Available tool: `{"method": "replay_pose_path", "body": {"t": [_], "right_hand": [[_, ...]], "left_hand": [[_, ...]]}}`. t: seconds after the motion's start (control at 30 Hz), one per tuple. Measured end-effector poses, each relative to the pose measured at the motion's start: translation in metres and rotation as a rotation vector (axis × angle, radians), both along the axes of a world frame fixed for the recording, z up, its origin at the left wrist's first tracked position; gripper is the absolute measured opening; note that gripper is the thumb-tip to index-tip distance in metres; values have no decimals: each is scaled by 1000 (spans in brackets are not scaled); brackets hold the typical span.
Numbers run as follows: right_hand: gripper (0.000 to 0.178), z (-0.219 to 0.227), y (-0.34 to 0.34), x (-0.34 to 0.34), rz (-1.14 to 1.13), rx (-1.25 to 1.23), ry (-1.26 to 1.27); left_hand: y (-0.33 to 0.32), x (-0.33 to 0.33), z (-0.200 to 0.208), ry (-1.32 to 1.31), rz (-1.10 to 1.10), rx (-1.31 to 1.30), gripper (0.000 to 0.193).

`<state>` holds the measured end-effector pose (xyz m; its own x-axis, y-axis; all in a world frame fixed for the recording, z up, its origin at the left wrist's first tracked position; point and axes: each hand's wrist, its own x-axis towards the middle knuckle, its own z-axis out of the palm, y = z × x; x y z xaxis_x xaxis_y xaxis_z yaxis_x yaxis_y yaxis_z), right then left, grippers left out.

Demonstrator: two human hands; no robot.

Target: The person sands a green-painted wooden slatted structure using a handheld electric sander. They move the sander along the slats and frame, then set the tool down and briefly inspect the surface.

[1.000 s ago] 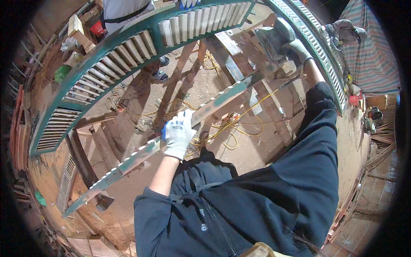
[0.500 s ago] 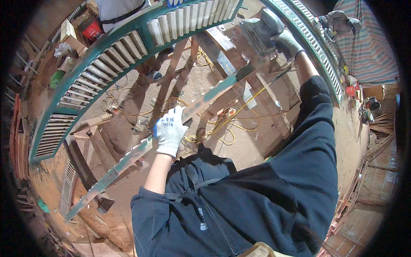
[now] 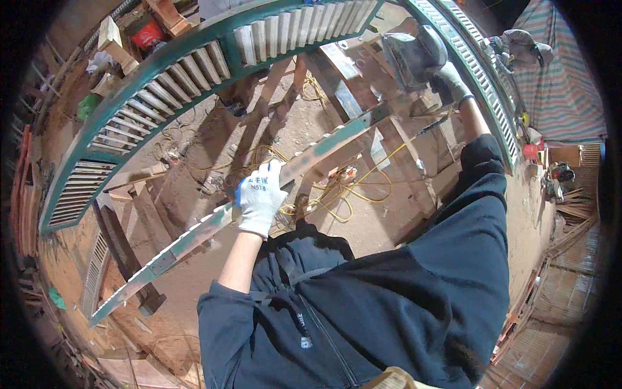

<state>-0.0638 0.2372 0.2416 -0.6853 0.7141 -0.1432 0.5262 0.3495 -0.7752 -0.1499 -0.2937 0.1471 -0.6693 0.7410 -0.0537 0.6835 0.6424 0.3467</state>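
My left hand (image 3: 260, 198), in a white knit glove with blue on it, is closed around the edge of a long wooden shutter (image 3: 330, 146) with worn green paint. The shutter stands edge-on and runs slantwise from lower left to upper right, slat ends showing along its far side. At the upper right, beyond the shutter's far end, my right hand (image 3: 448, 81), also gloved, grips a grey power sander (image 3: 408, 61). The sander is held up, apart from the shutter. Its fingers are partly hidden behind the tool. A yellow cord (image 3: 398, 150) trails from near it to the ground.
A green-framed louvred shutter (image 3: 232, 55) arches across the far side, with another (image 3: 470, 48) at the right. Timber pieces (image 3: 123, 249) lie at the left. Coiled yellow cord (image 3: 340, 194) lies on the dirt floor. A striped sheet (image 3: 557, 91) hangs at the far right.
The sander has moved slightly right and tilted. My left hand keeps its grip on the shutter. A person beyond the far shutter has shifted right; the whole view has turned a little.
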Motion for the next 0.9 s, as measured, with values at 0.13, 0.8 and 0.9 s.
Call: {"method": "replay_pose_path", "body": {"t": [0.13,0.8,0.9], "right_hand": [[24,-13,14,1,124,238,-119],[26,-11,13,4,-52,71,45],[24,-14,15,10,-28,72,116]], "left_hand": [[-1,1,-3,27,-5,12,61],[-1,1,-9,57,1,-28,53],[-2,1,-7,52,-6,-8,54]]}}
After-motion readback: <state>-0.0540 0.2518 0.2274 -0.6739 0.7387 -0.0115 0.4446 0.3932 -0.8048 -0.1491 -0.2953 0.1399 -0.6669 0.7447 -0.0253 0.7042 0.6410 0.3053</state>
